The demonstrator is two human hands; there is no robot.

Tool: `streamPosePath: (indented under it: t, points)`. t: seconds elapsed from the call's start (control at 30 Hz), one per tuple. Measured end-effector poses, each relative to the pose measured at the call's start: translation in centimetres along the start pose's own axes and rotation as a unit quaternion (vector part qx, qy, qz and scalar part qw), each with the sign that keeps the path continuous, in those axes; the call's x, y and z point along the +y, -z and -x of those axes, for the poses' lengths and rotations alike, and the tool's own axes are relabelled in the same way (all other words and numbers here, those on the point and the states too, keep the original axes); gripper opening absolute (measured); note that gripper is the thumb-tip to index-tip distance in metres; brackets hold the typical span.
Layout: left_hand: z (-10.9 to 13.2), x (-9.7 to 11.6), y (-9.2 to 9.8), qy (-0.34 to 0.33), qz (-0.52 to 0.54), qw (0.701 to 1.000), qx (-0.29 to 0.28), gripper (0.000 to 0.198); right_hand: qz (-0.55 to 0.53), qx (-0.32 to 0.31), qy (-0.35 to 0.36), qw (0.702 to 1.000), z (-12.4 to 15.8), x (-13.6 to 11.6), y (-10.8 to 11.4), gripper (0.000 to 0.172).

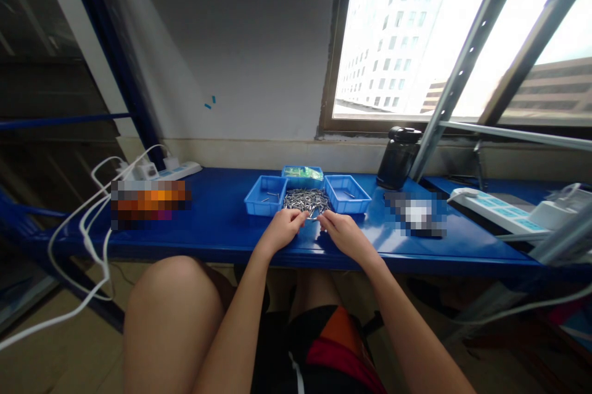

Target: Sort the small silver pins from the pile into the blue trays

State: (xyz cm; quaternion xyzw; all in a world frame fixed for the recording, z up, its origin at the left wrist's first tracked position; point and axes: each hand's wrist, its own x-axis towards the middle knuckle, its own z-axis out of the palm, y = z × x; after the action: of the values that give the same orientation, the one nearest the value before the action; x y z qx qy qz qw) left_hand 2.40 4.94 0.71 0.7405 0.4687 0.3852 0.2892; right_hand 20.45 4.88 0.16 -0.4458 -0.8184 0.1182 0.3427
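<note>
The metal fasteners (308,198) lie heaped between the left bin (266,195) and right bin (346,194). The left hand (284,229) and right hand (341,230) meet at the heap's near side, fingers bunched narrowly; whether either grips a fastener cannot be told. Risk: fingertip pressure may spill loose pieces toward the near edge of the desk (222,221). A slipping pinch may drop one. Both bins' walls and the rear bin (303,183) limit sideways and forward reach. The black bottle (398,160) and white cables (87,221) stand well apart.
</note>
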Motion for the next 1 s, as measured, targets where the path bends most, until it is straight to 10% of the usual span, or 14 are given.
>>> streamPosePath:
  t: [1.0]
  points:
    - [-0.1, -1.0, -0.2, -0.032, 0.002, 0.999, -0.013, 0.015, -0.023, 0.013, 0.007, 1.0, -0.1, 1.0, -0.6, 0.009]
